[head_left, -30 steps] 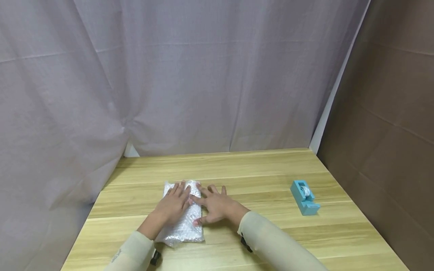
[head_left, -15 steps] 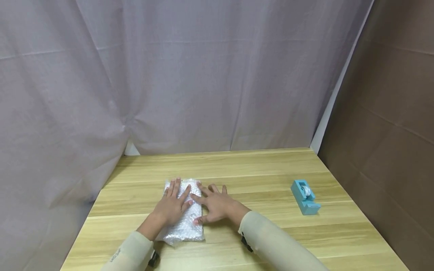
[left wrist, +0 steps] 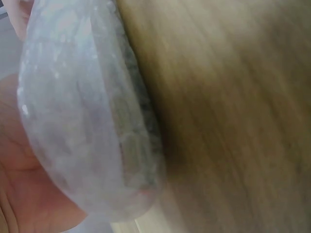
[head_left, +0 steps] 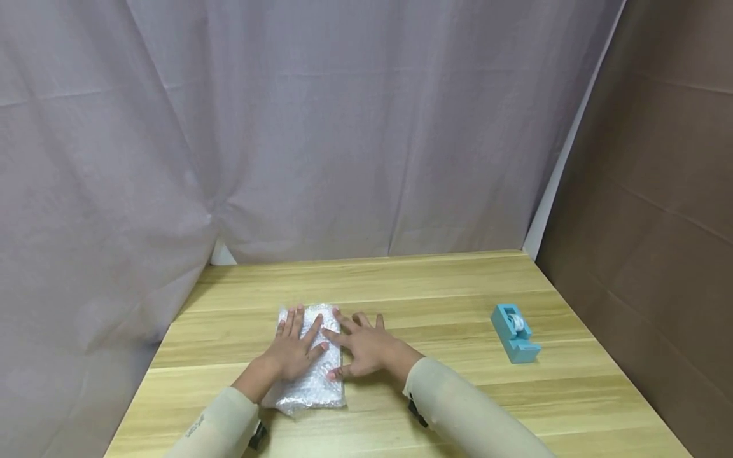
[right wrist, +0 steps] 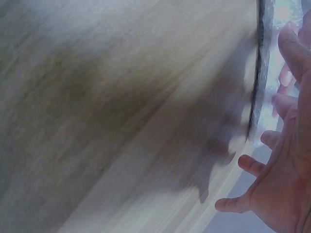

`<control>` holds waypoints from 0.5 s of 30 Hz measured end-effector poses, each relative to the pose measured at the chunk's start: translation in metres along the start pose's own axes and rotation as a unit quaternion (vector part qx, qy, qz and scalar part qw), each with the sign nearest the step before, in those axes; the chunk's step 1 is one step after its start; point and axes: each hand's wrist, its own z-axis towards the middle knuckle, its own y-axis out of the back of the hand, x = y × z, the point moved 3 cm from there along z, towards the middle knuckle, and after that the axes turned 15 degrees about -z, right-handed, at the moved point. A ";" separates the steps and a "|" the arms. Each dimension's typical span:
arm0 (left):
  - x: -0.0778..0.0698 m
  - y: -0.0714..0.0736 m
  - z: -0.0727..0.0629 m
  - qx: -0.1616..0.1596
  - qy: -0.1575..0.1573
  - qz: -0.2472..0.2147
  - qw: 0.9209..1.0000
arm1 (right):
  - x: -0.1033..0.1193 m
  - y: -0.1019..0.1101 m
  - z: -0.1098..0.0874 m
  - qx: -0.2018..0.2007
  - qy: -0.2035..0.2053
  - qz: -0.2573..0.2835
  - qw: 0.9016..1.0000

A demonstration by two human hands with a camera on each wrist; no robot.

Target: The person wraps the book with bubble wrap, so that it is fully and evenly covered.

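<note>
One bubble-wrap packet (head_left: 316, 386), flat, nearer the tabletop (head_left: 418, 286)'s left edge than its right; my left hand (head_left: 292, 353), fingers straight, atop it; my right hand (head_left: 364, 348), splayed, at its right side; apparent step, flattening, the next move probably calling for even pressure.

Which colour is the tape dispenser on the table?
The tape dispenser is light blue; it shows best in the head view.
</note>
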 end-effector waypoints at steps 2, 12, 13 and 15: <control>0.000 0.000 0.000 -0.001 0.000 -0.003 1.000 | 0.000 -0.001 0.000 0.000 -0.001 -0.002 1.000; -0.005 -0.007 -0.002 -0.026 0.020 0.030 0.999 | 0.000 -0.004 0.001 -0.003 -0.005 0.003 1.000; -0.006 -0.007 -0.002 -0.029 0.021 0.027 0.999 | 0.000 -0.003 0.001 -0.003 -0.005 0.003 1.000; -0.008 -0.007 -0.002 -0.032 0.023 0.022 0.999 | -0.001 -0.003 0.000 -0.004 -0.005 0.002 1.000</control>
